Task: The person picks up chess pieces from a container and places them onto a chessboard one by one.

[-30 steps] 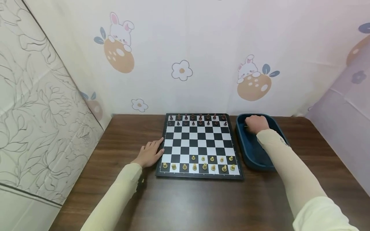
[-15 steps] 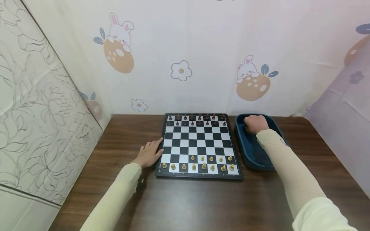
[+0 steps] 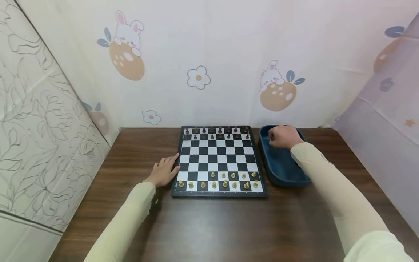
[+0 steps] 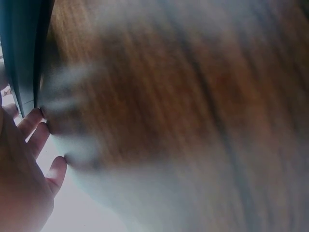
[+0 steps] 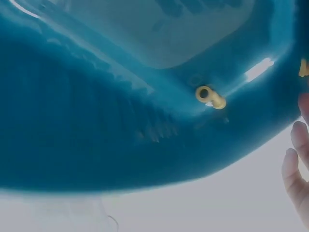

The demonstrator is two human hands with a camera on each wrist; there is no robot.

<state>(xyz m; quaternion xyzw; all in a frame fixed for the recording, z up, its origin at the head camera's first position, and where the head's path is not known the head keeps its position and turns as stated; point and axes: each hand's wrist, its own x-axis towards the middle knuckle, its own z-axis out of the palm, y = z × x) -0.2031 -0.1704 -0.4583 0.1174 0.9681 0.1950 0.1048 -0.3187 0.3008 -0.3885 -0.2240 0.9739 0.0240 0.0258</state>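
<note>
A black-framed chessboard [image 3: 212, 160] lies on the table with dark red pieces along its far side and yellow ones along its near side. At the board's left edge my left hand [image 3: 162, 171] rests with fingers spread, its fingertips touching the frame. My right hand [image 3: 284, 137] is over the far part of a blue tray [image 3: 284, 180] beside the board. In the right wrist view, its fingertips pinch a yellow chess piece [image 5: 303, 68], cut off by the frame edge. Another yellow chess piece [image 5: 211, 97] lies on its side in a tray corner.
The brown wooden table [image 3: 209, 225] runs up to a patterned wall covering [image 3: 229, 43] right behind the board and tray. A line-drawn panel [image 3: 39, 127] stands along the left side.
My right hand has lifted a little from the tray's inside, a yellow chess piece now at its fingertips. My left hand stays at the board. The head view has shifted slightly.
</note>
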